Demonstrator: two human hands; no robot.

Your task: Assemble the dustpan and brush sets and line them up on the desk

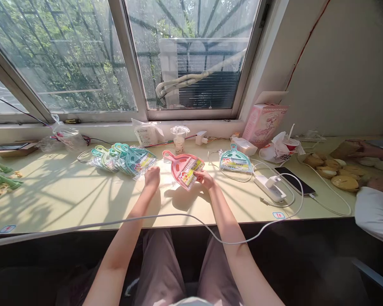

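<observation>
A pink toy-sized dustpan [178,164] with a small brush and a yellow printed label is tilted above the table. My right hand [205,179] pinches its lower right corner. To the left, my left hand [152,177] is closed in a fist beside a group of packaged teal dustpans [136,160]; whether anything is inside its fingers is hidden. Pale green dustpans [104,157] in clear wrapping lie at the far side of that group. Another teal dustpan [234,160] with a brush and label rests right of my right hand.
A white power strip [270,189], looping cables and a black phone [295,180] lie on the right. A clear cup [179,138] and a pink box [264,123] stand along the window. A co-worker's sleeve [375,212] is at the far right, near tan rounded objects [344,182].
</observation>
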